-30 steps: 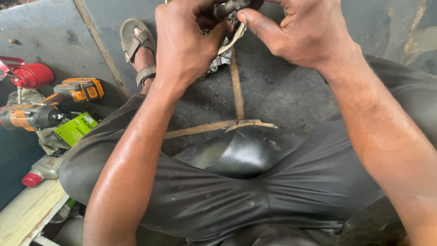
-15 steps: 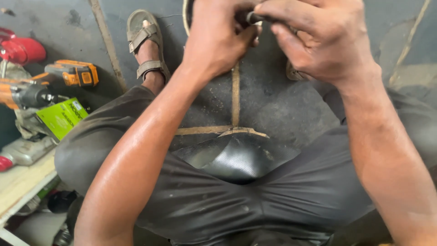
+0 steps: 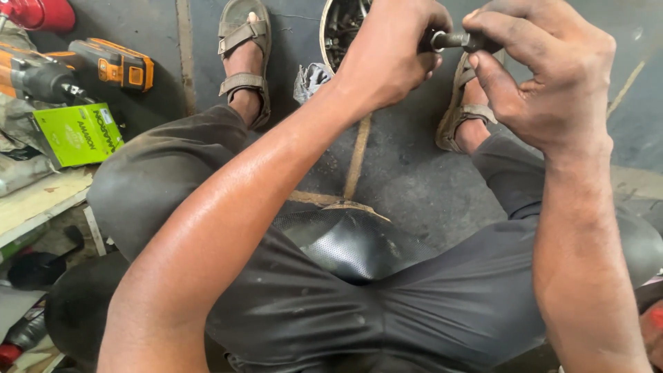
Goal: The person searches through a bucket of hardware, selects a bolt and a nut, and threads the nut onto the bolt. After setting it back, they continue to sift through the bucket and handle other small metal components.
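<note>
Bolt (image 3: pixel 452 40) pinched btwn left hand (image 3: pixel 390 55) & right hand (image 3: pixel 545 76) fingertips.

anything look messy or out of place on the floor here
Yes: power drills and a green box lie loose on the floor at the left, and a crumpled rag sits beside the bowl of metal parts.

Bolt (image 3: pixel 452 40): dull grey metal, pinched in grimy hands. Trousers (image 3: pixel 387 304): dark matt cloth. Stool seat (image 3: pixel 359 245): black perforated, faint sheen. Sandals (image 3: pixel 242 41): tan webbing straps. Drill (image 3: pixel 114 63): orange plastic. Floor (image 3: pixel 414 179): rough, stained concrete.
</note>
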